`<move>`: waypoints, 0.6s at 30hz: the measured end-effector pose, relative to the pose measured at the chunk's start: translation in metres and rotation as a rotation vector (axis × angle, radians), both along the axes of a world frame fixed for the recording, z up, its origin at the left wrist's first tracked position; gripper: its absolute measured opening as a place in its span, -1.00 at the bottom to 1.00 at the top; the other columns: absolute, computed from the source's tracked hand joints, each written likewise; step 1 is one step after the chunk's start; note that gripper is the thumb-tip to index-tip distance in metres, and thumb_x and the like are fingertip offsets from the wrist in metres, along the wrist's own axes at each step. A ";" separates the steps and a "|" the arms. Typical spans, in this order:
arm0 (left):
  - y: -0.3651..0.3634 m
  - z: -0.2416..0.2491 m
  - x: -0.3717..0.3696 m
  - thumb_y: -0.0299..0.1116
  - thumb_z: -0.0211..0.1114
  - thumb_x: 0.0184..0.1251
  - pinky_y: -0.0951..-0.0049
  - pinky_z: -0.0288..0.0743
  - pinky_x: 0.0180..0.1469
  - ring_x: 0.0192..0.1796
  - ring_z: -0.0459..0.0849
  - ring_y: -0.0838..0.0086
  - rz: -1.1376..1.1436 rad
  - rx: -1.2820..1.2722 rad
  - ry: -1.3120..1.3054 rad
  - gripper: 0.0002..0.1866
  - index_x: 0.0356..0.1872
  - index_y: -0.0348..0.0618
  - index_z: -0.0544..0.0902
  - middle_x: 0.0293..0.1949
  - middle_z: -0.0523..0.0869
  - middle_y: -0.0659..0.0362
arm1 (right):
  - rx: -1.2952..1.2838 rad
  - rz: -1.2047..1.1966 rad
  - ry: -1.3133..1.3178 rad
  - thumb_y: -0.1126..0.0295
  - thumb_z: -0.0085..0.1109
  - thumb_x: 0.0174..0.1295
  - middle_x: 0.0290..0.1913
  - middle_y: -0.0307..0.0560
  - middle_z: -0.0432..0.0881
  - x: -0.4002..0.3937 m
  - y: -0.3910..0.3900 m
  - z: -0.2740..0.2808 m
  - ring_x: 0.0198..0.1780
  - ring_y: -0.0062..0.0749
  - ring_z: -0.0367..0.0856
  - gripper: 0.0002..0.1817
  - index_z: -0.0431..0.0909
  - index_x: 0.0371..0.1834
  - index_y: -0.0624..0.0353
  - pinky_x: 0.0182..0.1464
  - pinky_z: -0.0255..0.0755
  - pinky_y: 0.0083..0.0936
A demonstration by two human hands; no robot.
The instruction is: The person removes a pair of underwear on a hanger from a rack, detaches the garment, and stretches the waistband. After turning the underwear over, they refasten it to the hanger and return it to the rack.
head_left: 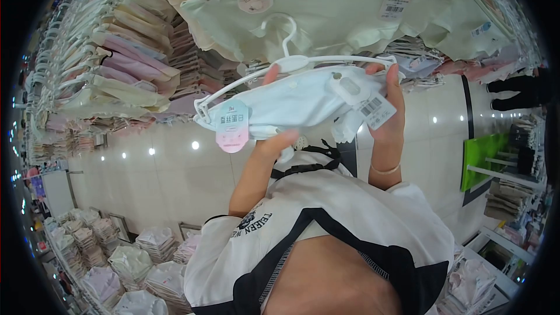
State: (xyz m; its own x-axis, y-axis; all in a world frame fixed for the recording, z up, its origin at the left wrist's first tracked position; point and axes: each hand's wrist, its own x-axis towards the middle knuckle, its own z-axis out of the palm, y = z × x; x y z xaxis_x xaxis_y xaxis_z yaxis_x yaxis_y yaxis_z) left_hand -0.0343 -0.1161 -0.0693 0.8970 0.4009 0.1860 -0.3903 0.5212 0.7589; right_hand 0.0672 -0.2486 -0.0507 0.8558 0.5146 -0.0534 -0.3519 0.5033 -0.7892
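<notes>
A white plastic hanger carries a pale blue undergarment, held up in front of my chest. A blue and pink tag hangs at its left end; a white barcode tag hangs at its right. My left hand is at the lower edge of the garment, its thumb in front and a fingertip showing above by the hanger bar. My right hand grips the right end of the hanger and garment, its fingers bent over the top. A bracelet is on the right wrist.
Pale green garments hang close above the hanger. Rows of pink and cream garments hang at the upper left. Folded stacks lie at the lower left. A green panel and a person's dark-clothed legs are at the right.
</notes>
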 end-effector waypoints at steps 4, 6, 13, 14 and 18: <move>-0.002 -0.015 -0.019 -0.41 0.21 -0.26 0.47 0.13 0.00 -0.02 0.27 0.42 -0.067 0.129 0.314 -0.36 -0.02 -0.27 0.18 -0.10 0.32 0.09 | 0.021 0.024 0.009 0.05 -0.26 0.07 -0.43 -0.12 0.43 -0.001 -0.005 -0.001 -0.42 -0.53 0.43 -0.60 0.33 -0.45 0.20 -0.42 0.34 -0.66; -0.006 -0.014 -0.023 -0.41 0.20 -0.22 0.47 0.13 0.01 -0.02 0.28 0.41 -0.143 -0.058 0.355 -0.42 -0.06 -0.29 0.23 -0.11 0.33 0.08 | 0.026 0.087 0.012 0.05 -0.27 0.08 -0.42 -0.12 0.43 0.000 -0.008 -0.006 -0.40 -0.54 0.42 -0.60 0.34 -0.44 0.21 -0.39 0.33 -0.65; -0.003 0.000 -0.004 -0.38 0.08 -0.09 0.42 0.09 0.05 0.02 0.25 0.37 -0.190 -0.260 0.087 -0.42 0.02 -0.33 0.11 -0.02 0.26 0.03 | -0.223 -0.072 -0.167 0.28 -0.07 0.03 -0.34 -0.15 0.42 -0.003 -0.009 -0.008 -0.32 -0.58 0.38 -0.72 0.33 -0.29 0.26 -0.27 0.25 -0.70; -0.002 0.001 -0.004 -0.37 0.06 -0.07 0.41 0.08 0.06 0.03 0.24 0.36 -0.196 -0.271 0.082 -0.41 0.03 -0.33 0.09 -0.01 0.25 0.02 | -0.235 -0.095 -0.225 0.31 -0.04 0.00 -0.30 -0.12 0.41 -0.001 -0.010 -0.006 -0.29 -0.56 0.37 -0.71 0.32 -0.26 0.26 -0.24 0.24 -0.68; 0.002 0.005 -0.003 -0.35 -0.01 -0.01 0.38 0.04 0.08 0.05 0.22 0.32 -0.224 -0.384 -0.032 -0.43 0.05 -0.35 0.03 0.00 0.22 -0.01 | -0.563 -0.574 -1.014 0.27 0.08 -0.12 -0.12 0.04 0.30 -0.004 -0.009 -0.003 -0.12 -0.33 0.30 -0.56 0.28 -0.18 0.28 -0.11 0.18 -0.49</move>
State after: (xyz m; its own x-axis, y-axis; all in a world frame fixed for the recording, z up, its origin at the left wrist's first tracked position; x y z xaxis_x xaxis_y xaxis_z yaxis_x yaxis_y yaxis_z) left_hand -0.0376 -0.1144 -0.0641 0.9659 0.2427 0.0906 -0.2557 0.8376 0.4828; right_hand 0.0627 -0.2575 -0.0538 0.7312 0.1816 0.6575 0.6792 -0.1045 -0.7265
